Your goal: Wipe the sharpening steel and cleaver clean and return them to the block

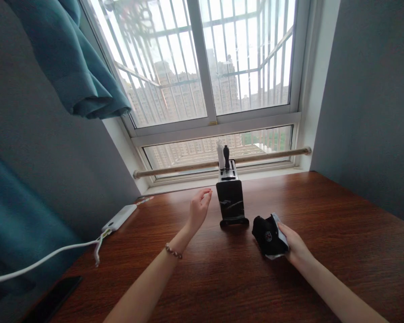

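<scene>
My right hand (294, 242) grips a black cloth item (267, 235) with a small badge on its front and a pale grey-white layer along its right side. It is held just above or on the tabletop; which one I cannot tell. My left hand (201, 206), a bead bracelet on its wrist, is raised with its fingers curled and tips together; whether anything is pinched there I cannot make out. Right beside those fingertips, apart from them, stands an upright holder (231, 202) with a glossy black front panel. A black handle (226, 156) and a white object (220, 154) stick up from its top.
The brown wooden table (175, 287) reaches to a barred window. At the left lie a white power strip (119, 218) with a white cable (47, 267) and a dark flat object (57, 298). A horizontal rail (272, 156) crosses behind the holder. Blue curtains (77, 76) hang at left.
</scene>
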`<state>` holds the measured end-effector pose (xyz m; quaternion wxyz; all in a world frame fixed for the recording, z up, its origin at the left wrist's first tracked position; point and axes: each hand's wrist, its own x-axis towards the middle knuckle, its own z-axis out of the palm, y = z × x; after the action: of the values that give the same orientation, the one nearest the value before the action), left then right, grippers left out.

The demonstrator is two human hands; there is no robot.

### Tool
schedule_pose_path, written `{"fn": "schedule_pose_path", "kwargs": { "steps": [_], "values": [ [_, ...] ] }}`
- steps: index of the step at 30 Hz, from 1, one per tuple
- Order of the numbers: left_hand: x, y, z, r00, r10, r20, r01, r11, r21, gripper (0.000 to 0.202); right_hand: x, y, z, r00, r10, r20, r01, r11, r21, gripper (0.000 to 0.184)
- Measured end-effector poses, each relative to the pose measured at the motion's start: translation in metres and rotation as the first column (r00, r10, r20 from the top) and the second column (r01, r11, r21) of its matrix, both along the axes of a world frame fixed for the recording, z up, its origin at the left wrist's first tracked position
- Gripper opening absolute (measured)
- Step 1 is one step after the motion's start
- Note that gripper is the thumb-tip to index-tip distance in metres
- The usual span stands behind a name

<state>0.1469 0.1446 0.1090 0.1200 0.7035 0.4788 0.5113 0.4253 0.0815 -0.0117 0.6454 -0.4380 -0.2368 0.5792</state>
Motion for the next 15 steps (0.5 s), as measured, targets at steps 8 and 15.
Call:
{"fn": "schedule_pose_path", "kwargs": {
  "steps": [8,15],
  "values": [
    [0.064,0.074,0.098,0.907,0.216,-0.361,-0.216,0.976,0.043,0.033,-0.002,0.002,-0.005,0.988,-0.004,-0.153,0.001,1.000,-0.021,0.025],
    [0.098,0.095,0.105,0.777,0.384,-0.499,-0.420,0.907,0.043,0.039,-0.004,-0.003,0.007,0.991,-0.007,-0.130,0.006,1.000,-0.010,0.020]
  ]
}}
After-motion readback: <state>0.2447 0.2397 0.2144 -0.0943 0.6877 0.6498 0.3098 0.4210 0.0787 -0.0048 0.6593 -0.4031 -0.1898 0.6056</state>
